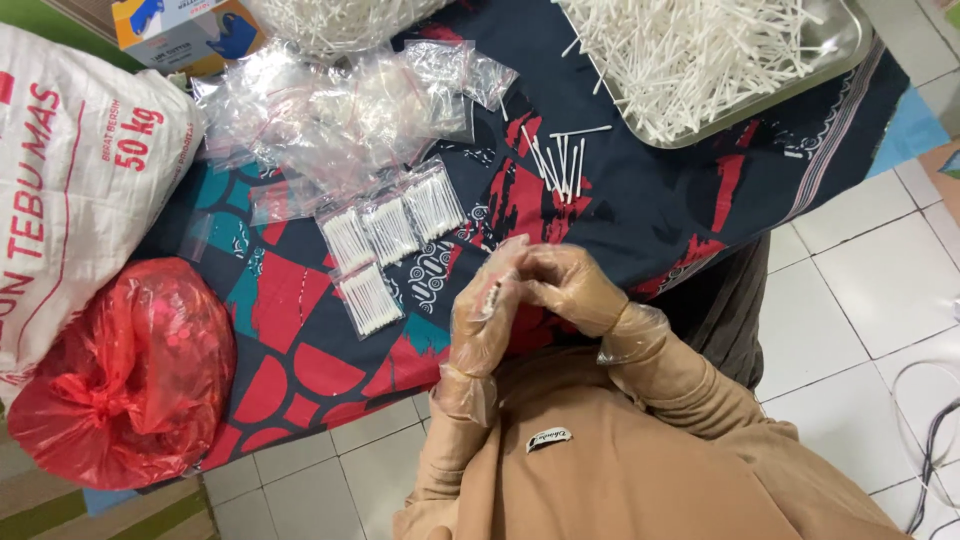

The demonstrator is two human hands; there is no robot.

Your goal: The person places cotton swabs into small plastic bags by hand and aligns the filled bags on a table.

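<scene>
Both hands meet over the patterned cloth, each in a thin, crinkled clear plastic glove. The left hand stands upright with fingers curled; a small dark-and-white sliver shows against its palm, too blurred under the glove to name. The right hand bends in over the left fingertips, fingers closed toward them — whether it pinches anything cannot be told, since the gloves and the overlap hide the contact.

Just beyond the hands lie a few loose swabs, thin white sticks, roughly parallel on the cloth. To their left, four filled bags — small clear pouches packed with swabs — sit side by side, one lower than the rest. Behind them is a heap of empty bags, glossy and crumpled, their edges hard to separate.

A metal tray, cut off by the top edge, holds a dense tangle of swabs. A red bag, knotted and shiny, sits at left beside a white woven sack, cut off by the frame. A cardboard box is partly out of view at the top.
</scene>
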